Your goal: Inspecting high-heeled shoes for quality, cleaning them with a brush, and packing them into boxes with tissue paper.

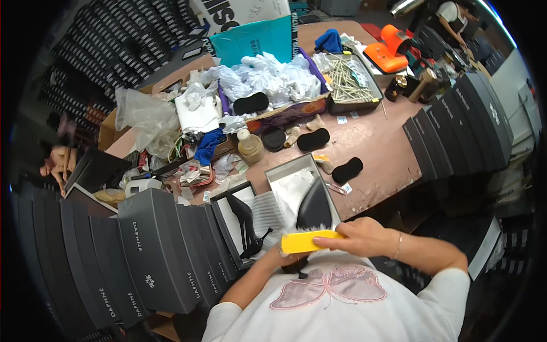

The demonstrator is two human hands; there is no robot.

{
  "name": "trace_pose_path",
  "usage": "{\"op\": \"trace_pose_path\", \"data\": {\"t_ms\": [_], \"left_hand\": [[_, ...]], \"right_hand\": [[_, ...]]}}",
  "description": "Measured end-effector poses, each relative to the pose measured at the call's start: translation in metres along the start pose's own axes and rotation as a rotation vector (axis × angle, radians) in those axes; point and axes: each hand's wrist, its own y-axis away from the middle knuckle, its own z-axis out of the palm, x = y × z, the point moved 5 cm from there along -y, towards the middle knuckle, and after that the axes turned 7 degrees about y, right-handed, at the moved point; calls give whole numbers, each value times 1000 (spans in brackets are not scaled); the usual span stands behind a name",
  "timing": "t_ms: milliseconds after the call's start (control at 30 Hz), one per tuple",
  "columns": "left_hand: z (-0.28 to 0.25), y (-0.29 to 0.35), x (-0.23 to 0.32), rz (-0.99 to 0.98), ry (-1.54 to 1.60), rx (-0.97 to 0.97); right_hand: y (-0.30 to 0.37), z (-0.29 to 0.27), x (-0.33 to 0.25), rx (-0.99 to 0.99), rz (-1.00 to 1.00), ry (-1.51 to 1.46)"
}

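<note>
My right hand (362, 236) is wrapped round a yellow brush (305, 242) with pale bristles. Those bristles lie against a black pointed high-heeled shoe (315, 206), toe pointing away from me. Mostly behind the brush, my left hand (277, 256) supports the shoe near its heel; its fingers are largely hidden. A second black high-heeled shoe (242, 216) lies on its side in a dark shoe box part (213, 199) to the left, next to white ribbed packing. Beyond the brushed shoe is a grey-rimmed box part (279, 169) with white tissue paper in it.
Grey shoe boxes stand stacked at left (151, 245) and right (473, 122). On the pink table (393, 142) are black oval pads (347, 170), a bottle of yellowish liquid (249, 147), a purple bin (319, 65) of crumpled tissue, a tray of pale sticks (353, 80) and an orange tool (390, 48).
</note>
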Motion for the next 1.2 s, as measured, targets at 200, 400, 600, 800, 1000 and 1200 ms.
{"op": "trace_pose_path", "data": {"t_ms": [200,400,600,800,1000,1200], "left_hand": [[1,-13,1,-701,522,137],[9,-15,15,-627,417,140],[7,3,15,-721,594,468],[14,-2,9,-730,643,459],[13,0,-2,-778,563,399],[-28,-8,-20,-615,960,565]], "right_hand": [[14,12,100,112,355,121],[-27,32,132,17,504,100],[15,5,2,-83,296,-281],[-35,36,14,69,354,-254],[-30,39,10,99,359,-283],[-65,24,84,512,485,-499]]}}
